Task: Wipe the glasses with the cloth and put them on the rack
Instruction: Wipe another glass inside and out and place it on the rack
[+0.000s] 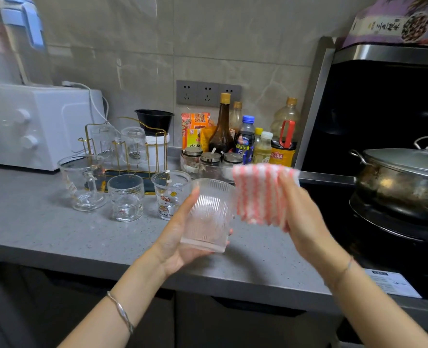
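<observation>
Presently the left hand cups a ribbed clear glass upright above the grey counter, thumb along its near wall and fingers behind, faint pink tint at the base (colour seems to come through from the palm). At its 3 o'clock, just beside the rim, the right hand grips a pink-and-white striped cloth, bunched and hanging. At 10 o'clock, a gold wire rack carries two inverted glasses; three more glasses stand before it.

Ribbed glass beside striped cloth
</observation>
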A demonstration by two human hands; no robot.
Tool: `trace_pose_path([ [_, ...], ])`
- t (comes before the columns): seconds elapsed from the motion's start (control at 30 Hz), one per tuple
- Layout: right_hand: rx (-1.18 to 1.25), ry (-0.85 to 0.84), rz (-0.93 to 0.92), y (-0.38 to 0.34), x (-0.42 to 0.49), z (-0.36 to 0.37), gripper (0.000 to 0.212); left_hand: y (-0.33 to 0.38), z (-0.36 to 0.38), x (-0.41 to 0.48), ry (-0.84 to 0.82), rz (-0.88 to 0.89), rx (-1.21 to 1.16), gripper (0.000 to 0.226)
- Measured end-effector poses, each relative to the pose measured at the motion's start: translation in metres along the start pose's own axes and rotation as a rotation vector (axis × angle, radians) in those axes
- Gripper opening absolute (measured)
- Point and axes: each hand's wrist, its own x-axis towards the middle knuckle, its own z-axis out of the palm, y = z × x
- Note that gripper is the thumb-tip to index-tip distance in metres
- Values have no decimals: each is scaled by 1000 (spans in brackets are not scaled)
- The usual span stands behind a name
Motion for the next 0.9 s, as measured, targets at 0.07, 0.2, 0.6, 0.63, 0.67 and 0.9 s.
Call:
trace_pose_path([
  [0.07, 13, 3, 79, -8, 18, -3, 39, 1, -1, -2, 0, -39, 57, 92],
  [0.2, -155, -49, 134, -15, 45, 1, 46, 4, 2, -7, -24, -102, 163, 95],
  [0.6, -326, -910, 30, -2, 31, 0, 31, 10, -3, -13, -112, -214, 191, 78],
  [0.63, -313, -963, 33, 2, 29, -1, 31, 10, -3, -14, -137, -223, 196, 76],
  [0.67, -306, -1011, 36, 4, 26, -1, 32, 10, -3, -15, -164, -233, 213, 73],
  [0.9, -227, -1178, 81, 22, 10, 10, 63, 3, -5, -17, -202, -357, 361, 74],
])
